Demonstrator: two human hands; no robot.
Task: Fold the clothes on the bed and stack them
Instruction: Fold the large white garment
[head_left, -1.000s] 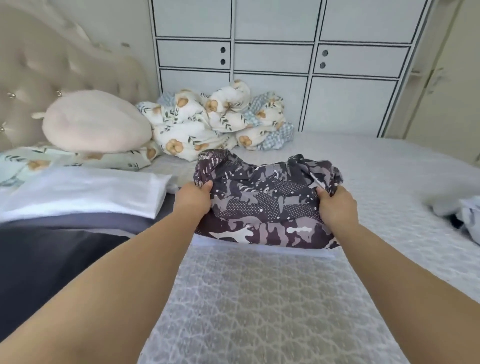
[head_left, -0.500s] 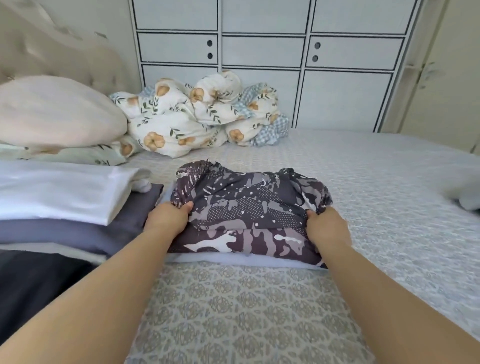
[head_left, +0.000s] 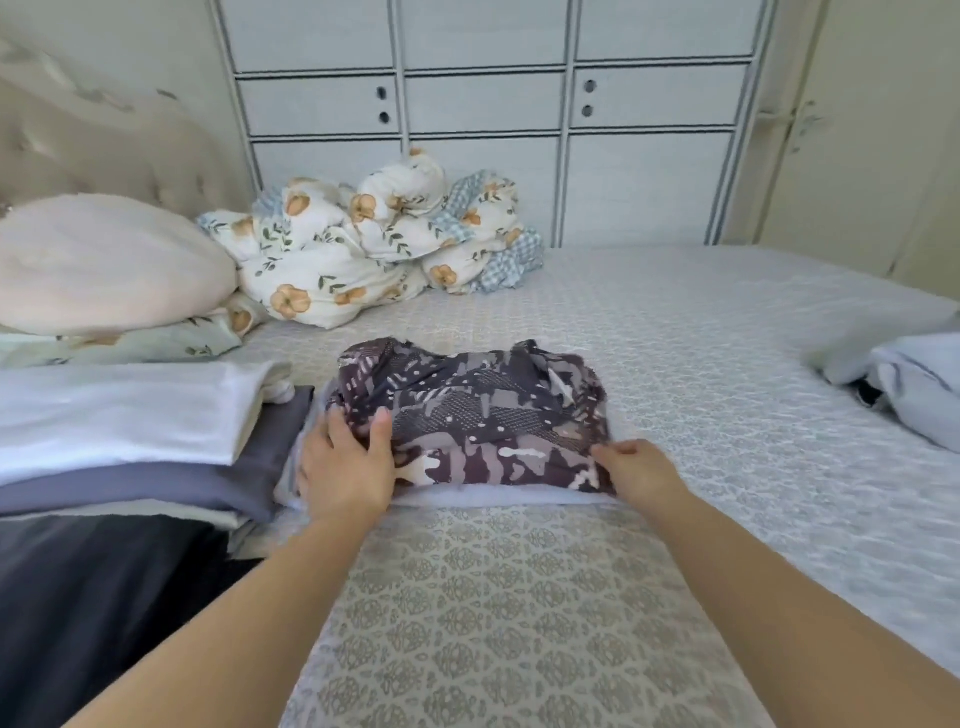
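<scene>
Camo garment (head_left: 483, 415) on bed (head_left: 519, 597); L hand (head_left: 345, 467) flat, R hand (head_left: 641, 470) grip unclear, fingertips hidden.

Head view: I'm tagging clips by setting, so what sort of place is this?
Most likely a home bedroom: a bed with a tufted headboard, a pillow, and a white wardrobe behind.

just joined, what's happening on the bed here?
A person is folding laundry on the bed. Both hands are on a folded camo garment that lies on top of a white piece. The left hand rests flat on its left edge, and the right hand touches its near right corner. A stack of folded clothes sits just left of it. More unfolded clothes lie at the right edge.
</scene>
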